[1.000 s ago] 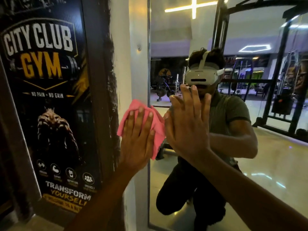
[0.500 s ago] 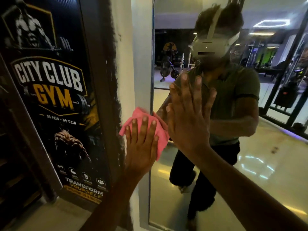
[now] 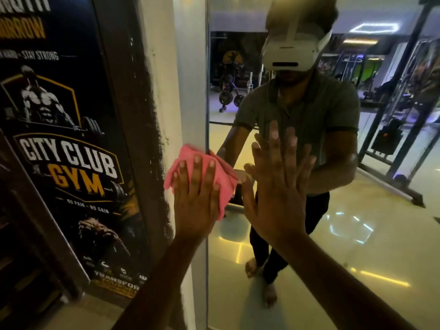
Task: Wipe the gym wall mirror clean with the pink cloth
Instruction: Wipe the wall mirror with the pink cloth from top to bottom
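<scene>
My left hand presses the pink cloth flat, fingers straight and slightly fanned, at the left edge of the mirror, in the middle of the frame. The bunched cloth straddles the seam between the glass and the white pillar, spilling out above and to both sides of my fingers. My right hand lies just beside it, right of centre, palm flat on the glass with fingers spread wide; its thumb nearly meets the cloth's right edge. Both forearms rise from the bottom of the frame. In the mirror my reflection, in a grey shirt and a white headset, fills the upper centre, with gym machines at upper right and glossy floor at lower right. A dark "City Club Gym" poster fills the left side of the frame.
</scene>
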Demonstrator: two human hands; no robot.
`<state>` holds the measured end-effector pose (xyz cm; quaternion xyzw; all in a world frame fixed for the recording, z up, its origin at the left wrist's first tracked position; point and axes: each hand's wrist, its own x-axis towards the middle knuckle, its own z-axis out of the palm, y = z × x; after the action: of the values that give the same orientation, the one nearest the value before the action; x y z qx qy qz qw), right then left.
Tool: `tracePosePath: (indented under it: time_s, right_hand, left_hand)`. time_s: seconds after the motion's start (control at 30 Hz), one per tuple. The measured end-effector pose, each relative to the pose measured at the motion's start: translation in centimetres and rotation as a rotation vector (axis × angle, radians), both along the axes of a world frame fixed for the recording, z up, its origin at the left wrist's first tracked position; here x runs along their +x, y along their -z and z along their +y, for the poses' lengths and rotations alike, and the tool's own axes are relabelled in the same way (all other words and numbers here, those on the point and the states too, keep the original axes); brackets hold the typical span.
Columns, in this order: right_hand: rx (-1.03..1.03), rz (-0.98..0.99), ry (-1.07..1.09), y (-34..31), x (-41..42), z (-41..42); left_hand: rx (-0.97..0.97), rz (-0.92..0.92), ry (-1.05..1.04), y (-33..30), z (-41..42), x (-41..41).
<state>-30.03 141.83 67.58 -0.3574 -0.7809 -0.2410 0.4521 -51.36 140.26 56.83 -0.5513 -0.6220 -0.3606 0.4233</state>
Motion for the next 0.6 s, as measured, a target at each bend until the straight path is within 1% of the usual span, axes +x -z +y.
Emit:
tracePosePath:
  time_s: [0.03,0.1,0.13,0.2,0.23,0.3,0.37,0.4,0.47,0.5,0.53,0.6]
  right_hand:
    - [-0.019,0.019,0.007,-0.8,0.6,0.0]
    - [-0.042,0.013,0.025,-1.8,1.6,0.0]
    - [-0.048,-0.002,0.036,-2.0,2.2,0.2]
    - [-0.046,-0.055,0.060,-2.1,3.0,0.8]
    - [-0.036,-0.078,0.064,-2.2,3.4,0.9]
    - [-0.053,-0.087,0.049,-2.6,3.8,1.0]
    - [-0.074,-0.073,0.033,-3.0,4.0,0.5]
    - [-0.067,-0.052,0.026,-3.4,4.1,0.3]
    - [-0.055,0.000,0.037,-4.3,4.5,0.1]
    - [-0.050,0.019,0.048,-4.6,4.7,0.1]
    - [-0.055,0.027,0.051,-4.9,4.7,0.1]
    - [-0.091,0.037,0.049,-5.4,4.6,0.2]
  left_hand:
    - [0.000,0.008,-0.010,-0.8,0.2,0.2]
    - [-0.072,-0.026,-0.032,-0.5,-0.8,1.0]
    - [-0.112,-0.013,-0.026,-0.4,-1.7,1.1]
    - [-0.186,0.052,0.025,-3.1,-3.0,0.0]
    - [-0.183,0.062,0.043,-5.6,-3.3,-0.4]
    - [-0.138,0.045,0.016,-9.9,-2.7,-0.2]
    - [-0.139,0.049,0.017,-9.8,-2.4,1.5]
    - [-0.172,0.113,0.063,-8.4,-2.5,2.4]
    - [-0.370,0.312,0.196,-6.2,-3.2,2.8]
    - [-0.390,0.381,0.238,-6.5,-3.2,2.2]
    - [-0.334,0.369,0.227,-7.3,-2.9,2.0]
    - [-0.206,0.204,0.152,-9.0,-2.0,2.5]
